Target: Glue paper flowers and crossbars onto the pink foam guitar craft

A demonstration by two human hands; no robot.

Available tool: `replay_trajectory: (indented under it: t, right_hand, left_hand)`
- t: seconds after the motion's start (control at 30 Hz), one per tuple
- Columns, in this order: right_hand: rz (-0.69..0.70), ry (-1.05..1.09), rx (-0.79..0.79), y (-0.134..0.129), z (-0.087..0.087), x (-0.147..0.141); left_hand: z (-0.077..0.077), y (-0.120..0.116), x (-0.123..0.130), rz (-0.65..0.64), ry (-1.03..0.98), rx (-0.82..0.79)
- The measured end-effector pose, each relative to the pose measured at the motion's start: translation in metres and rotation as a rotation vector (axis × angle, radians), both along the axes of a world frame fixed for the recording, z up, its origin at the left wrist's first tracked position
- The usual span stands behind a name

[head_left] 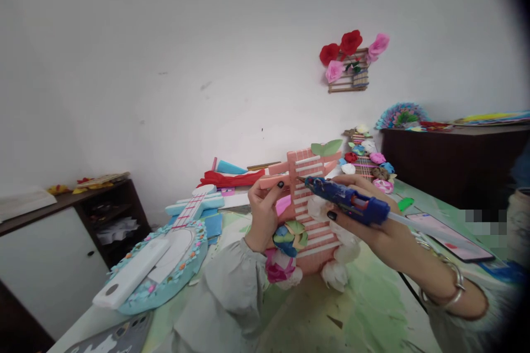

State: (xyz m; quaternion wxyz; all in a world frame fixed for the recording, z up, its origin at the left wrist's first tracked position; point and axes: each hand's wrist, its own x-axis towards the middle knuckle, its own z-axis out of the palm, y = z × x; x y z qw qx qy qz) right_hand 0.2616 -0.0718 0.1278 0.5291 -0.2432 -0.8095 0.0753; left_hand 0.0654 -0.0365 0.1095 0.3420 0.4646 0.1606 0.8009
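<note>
Pink instrument, bar in left hand, glue gun in right hand

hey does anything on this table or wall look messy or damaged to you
The tabletop looks stained, its green broken by uneven pale patches, and a dark triangular scrap or mark stands out below the pink craft model. Grey smudges also mar the pale wall, left of the hanging flowers.

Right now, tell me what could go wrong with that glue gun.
The glue gun in the right hand points close to the left hand, so a slip might burn it if the nozzle is hot. Stray glue could also mark the white strips on the peach craft piece.
</note>
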Motion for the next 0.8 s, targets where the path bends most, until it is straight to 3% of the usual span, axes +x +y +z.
replay_trajectory:
  t: [0.17,0.27,0.6,0.8]
  right_hand:
    - [0.018,0.296,-0.363,0.006,-0.01,0.004]
    - [0.025,0.399,-0.463,0.011,-0.013,0.006]
    - [0.123,0.564,-0.474,0.03,-0.028,0.016]
    - [-0.049,0.694,-0.434,0.037,-0.039,0.025]
  left_hand:
    - [-0.003,0.003,-0.001,0.061,0.02,0.024]
    - [-0.005,0.006,-0.004,0.106,0.042,0.019]
    - [-0.002,0.009,-0.004,0.087,0.06,0.016]
    - [-0.001,0.01,-0.008,0.109,0.109,0.017]
